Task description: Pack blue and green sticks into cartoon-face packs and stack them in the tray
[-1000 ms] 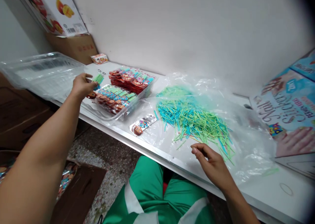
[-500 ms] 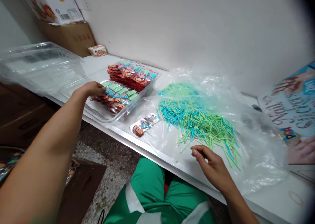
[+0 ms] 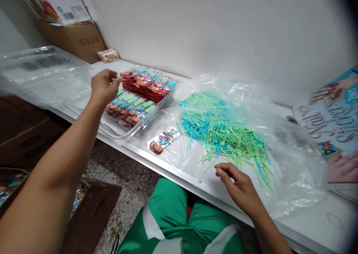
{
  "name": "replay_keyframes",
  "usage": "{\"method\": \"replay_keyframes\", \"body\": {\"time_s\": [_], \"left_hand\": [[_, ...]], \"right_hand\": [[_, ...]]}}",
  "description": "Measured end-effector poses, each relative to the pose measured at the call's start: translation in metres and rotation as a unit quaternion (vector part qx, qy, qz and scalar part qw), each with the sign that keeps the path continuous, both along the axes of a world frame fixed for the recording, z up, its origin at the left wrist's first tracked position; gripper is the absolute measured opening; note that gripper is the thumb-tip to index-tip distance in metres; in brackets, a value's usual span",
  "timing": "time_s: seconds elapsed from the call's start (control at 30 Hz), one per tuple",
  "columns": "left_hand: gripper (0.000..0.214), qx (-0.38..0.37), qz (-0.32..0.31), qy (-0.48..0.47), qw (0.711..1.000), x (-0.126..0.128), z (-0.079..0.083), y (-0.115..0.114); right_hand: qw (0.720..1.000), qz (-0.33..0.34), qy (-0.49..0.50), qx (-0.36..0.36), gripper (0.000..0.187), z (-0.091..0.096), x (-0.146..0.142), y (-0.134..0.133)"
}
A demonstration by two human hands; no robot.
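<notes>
My left hand (image 3: 104,84) hovers above a clear plastic tray (image 3: 81,102), fingers loosely bent and holding nothing. The tray holds two rows of cartoon-face packets (image 3: 131,107), the far row (image 3: 148,84) stacked red. One loose packet (image 3: 163,139) lies on the white table in front of the tray. A heap of blue and green sticks (image 3: 223,135) is spread on a clear plastic bag (image 3: 293,164). My right hand (image 3: 237,187) rests at the near edge of the heap, thumb and forefinger pressed together, with nothing visible between them.
A stack of clear plastic trays (image 3: 41,71) stands at the far left. Cardboard boxes (image 3: 75,40) and a small printed box (image 3: 107,55) sit by the wall. A nail-sticker box (image 3: 332,123) is at the right. My green trousers (image 3: 173,216) are under the table edge (image 3: 179,175).
My left hand held a packet with green sticks, lowered it onto the near row in the tray, then lifted away empty. My right hand stayed by the stick heap.
</notes>
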State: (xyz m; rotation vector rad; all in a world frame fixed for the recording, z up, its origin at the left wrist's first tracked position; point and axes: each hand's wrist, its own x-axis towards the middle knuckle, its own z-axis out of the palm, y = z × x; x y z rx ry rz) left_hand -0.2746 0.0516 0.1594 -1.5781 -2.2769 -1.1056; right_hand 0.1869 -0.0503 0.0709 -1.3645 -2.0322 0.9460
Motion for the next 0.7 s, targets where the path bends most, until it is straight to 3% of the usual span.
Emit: {"method": "replay_keyframes", "body": {"time_s": [0.07, 0.17, 0.23, 0.3, 0.4, 0.53, 0.7], "left_hand": [[0.031, 0.032, -0.138, 0.017, 0.990, 0.057, -0.001, -0.027], [0.028, -0.100, -0.295, 0.056, 0.948, 0.130, -0.035, -0.060], [0.031, -0.193, -0.263, 0.089, 0.941, 0.152, -0.070, -0.066], [0.038, -0.270, -0.165, 0.085, 0.945, 0.154, -0.101, -0.060], [0.042, -0.329, -0.089, 0.024, 0.940, 0.140, -0.127, -0.043], [0.031, -0.290, -0.067, -0.048, 0.954, 0.126, -0.130, -0.030], [0.020, -0.190, -0.047, -0.138, 0.971, 0.136, -0.112, -0.039]], "right_hand": [[1.000, 0.003, 0.012, 0.000, 0.019, -0.001, -0.003, -0.001], [0.999, 0.010, 0.032, 0.001, 0.019, 0.000, -0.007, -0.005], [0.999, 0.013, 0.041, 0.009, 0.019, 0.003, -0.005, -0.010], [0.999, 0.009, 0.044, 0.017, 0.019, 0.005, 0.000, -0.016], [0.999, -0.010, 0.050, 0.017, 0.020, 0.004, 0.014, -0.023], [0.997, -0.035, 0.067, 0.009, 0.022, -0.002, 0.029, -0.030], [0.996, -0.037, 0.080, 0.002, 0.021, -0.003, 0.033, -0.034]]}}
